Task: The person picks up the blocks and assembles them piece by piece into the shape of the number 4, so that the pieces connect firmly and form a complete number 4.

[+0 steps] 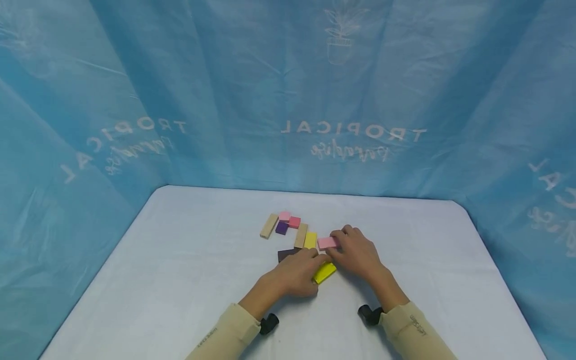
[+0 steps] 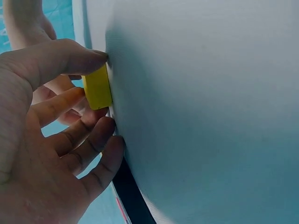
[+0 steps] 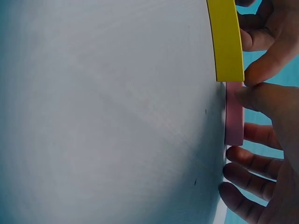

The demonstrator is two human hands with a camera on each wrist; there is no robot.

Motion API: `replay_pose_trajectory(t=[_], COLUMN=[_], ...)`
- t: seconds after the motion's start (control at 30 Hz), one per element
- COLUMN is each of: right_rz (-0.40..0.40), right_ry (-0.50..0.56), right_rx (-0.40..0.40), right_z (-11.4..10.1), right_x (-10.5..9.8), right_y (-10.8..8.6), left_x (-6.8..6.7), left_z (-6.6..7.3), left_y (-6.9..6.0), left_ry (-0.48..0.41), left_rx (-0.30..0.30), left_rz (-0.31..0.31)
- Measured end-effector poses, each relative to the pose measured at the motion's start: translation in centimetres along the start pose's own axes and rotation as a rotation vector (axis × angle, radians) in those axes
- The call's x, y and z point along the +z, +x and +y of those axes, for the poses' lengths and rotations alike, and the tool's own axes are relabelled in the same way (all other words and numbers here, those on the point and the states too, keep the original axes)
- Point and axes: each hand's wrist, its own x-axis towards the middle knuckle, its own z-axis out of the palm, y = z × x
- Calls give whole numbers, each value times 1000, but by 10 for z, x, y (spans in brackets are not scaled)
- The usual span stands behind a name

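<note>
Blocks (image 1: 282, 228) lie clustered on the white table (image 1: 180, 285), where, from the head view, the person's left hand (image 1: 297, 272) pinches a yellow block (image 1: 325, 273) and the right hand (image 1: 357, 252) grips a pink block (image 1: 326, 243) just beyond it. Between the pink block and a wooden block (image 1: 300, 236) lies a second yellow block (image 1: 310, 240). From the left wrist I see thumb and forefinger on the yellow block, a dark block (image 2: 132, 192) near the other fingers. From the right wrist, thumb and fingers hold the pink block; whether it touches the yellow block, I can't tell.

Left grip (image 1: 294, 274) curled, near the curled right grip (image 1: 358, 252)
</note>
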Motion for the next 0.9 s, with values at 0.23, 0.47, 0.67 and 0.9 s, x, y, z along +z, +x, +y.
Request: replay_pose_trajectory(t=[0.23,0.47,0.67,0.9], right_rz=[-4,-8,-11,-13], right_ry=[-9,-12,-10,-4], right_rx=[14,12,19,21], right_z=[-2,-2,-3,-2], right_x=[0,0,0,2], right_y=[1,1,2,2], left_x=[-1,0,2,4], left_z=[-3,-4,-3,-5], left_y=[0,-1,-1,-2], left_ry=[-27,-22,5,-42], left_rx=[-4,-8,14,11], left_rz=[-8,5,23,36])
